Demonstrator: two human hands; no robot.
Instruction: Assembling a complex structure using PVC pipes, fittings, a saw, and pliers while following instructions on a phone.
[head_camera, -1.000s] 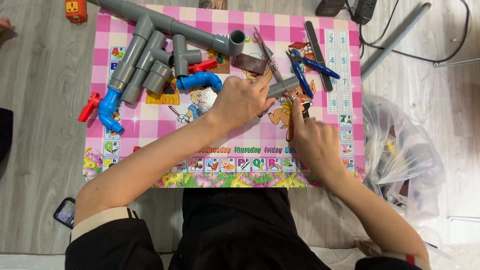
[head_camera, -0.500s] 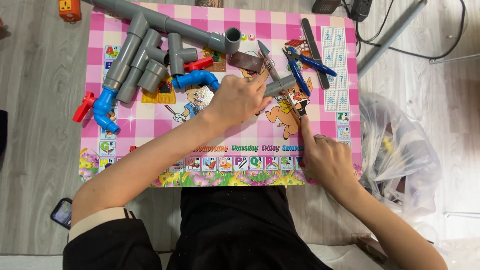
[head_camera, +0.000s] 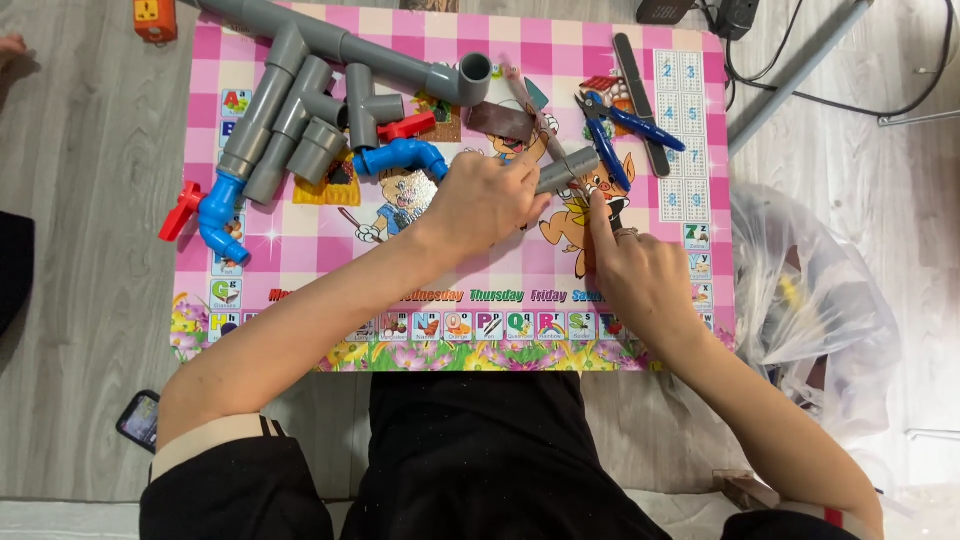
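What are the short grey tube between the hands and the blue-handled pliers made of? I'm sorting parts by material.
The short grey tube looks like matte rigid plastic: evenly grey, dull, like the other pipes. The pliers seem metal at the dark jaws, with glossy blue grips, probably plastic or rubber coating; the look leaves that open.

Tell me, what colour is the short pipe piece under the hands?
Grey, the short pipe piece; seen in the head view.

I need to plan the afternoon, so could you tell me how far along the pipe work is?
Done: a grey pipe assembly with tees and an elbow lies joined on the mat. In hand: the left hand holds a short grey pipe, and the right hand touches it with a fingertip. Left: the blue elbow, red handle and blue valve lie loose, and the pliers lie unused.
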